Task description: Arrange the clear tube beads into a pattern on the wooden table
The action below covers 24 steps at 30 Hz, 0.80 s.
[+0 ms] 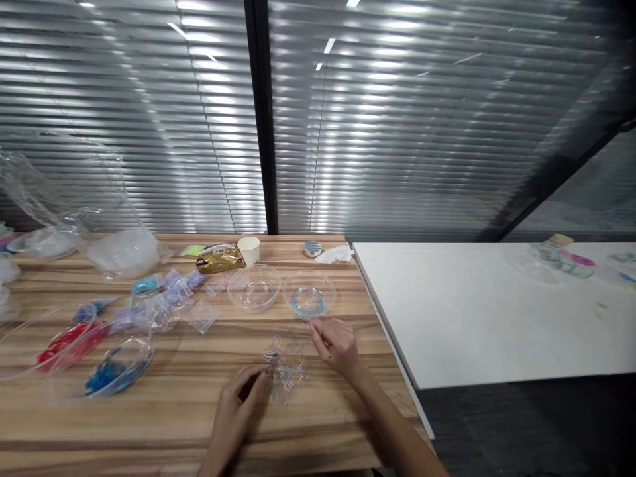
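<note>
A scattered pile of small clear tube-like pieces (289, 372) lies on the wooden table. At its left edge is my left hand (240, 397), with thumb and index finger pinched together; what they hold, if anything, is too small to name. My right hand (338, 344) is closed in a pinch at the upper right of the pile, just below a clear round bowl (325, 290). Pale blue small pieces (308, 302) form a ring on that bowl's bottom. Beside it on the left stands another clear bowl (254, 291).
Bowls with red pieces (72, 344) and blue pieces (105, 372) stand at left. Small plastic bags (171, 295), a gold packet (219, 258), a paper cup (249, 250), a round tin (313, 249) and a crumpled tissue (336, 254) lie behind. A white table (477, 311) adjoins on the right.
</note>
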Available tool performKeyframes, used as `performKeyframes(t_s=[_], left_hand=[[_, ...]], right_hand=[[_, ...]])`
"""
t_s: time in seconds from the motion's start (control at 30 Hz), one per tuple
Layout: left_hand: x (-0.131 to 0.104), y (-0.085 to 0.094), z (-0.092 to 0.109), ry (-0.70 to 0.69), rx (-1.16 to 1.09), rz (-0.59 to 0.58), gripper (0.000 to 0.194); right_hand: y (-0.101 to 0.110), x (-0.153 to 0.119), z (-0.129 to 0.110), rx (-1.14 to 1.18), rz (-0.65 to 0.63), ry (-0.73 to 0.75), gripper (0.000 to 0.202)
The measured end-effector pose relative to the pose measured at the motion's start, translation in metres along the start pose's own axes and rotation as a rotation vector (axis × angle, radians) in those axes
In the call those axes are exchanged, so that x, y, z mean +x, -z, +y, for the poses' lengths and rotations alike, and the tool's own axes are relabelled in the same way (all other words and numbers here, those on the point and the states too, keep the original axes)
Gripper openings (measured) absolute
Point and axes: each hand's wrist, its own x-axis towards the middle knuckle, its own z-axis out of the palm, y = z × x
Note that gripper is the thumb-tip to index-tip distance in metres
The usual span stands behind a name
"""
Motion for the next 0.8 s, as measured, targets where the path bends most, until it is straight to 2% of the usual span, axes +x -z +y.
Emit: performKeyframes(t_s=[0.07,0.17,0.23,0.33,0.43,0.6,0.7,0.8], left_hand=[[-0.003,-0.006,-0.003,0.018,0.01,0.066,0.034],[-0.006,-0.014,-0.006,-0.084,0.14,0.103,0.031],[-0.006,-0.016,-0.005,-0.169,0.234,0.083,0.031],[-0.009,-0.017,-0.001,-0.262,0.327,-0.017,0.038],[-0.018,-0.014,0.004,-0.321,0.397,-0.092,0.048],[-0.043,-0.001,0.001,-0.364,0.632,-0.088,0.072],[-0.051,0.006,-0.008,-0.48,0.765,-0.108,0.073],[-0.051,0.004,-0.015,-0.515,0.844,-0.067,0.069]], right_hand=[[0.002,0.001,0.002,-0.008,0.051,-0.084,0.018],[0.0,-0.002,0.003,0.02,0.12,-0.284,0.022],[-0.004,-0.004,-0.001,0.068,0.138,-0.39,0.025],[-0.008,-0.006,-0.012,0.179,0.111,-0.472,0.027],[-0.008,-0.005,-0.024,0.258,0.091,-0.454,0.024],[-0.009,-0.006,-0.025,0.237,0.089,-0.421,0.024],[-0.013,-0.009,-0.02,0.241,0.095,-0.442,0.024],[-0.016,-0.011,-0.018,0.261,0.092,-0.453,0.022]])
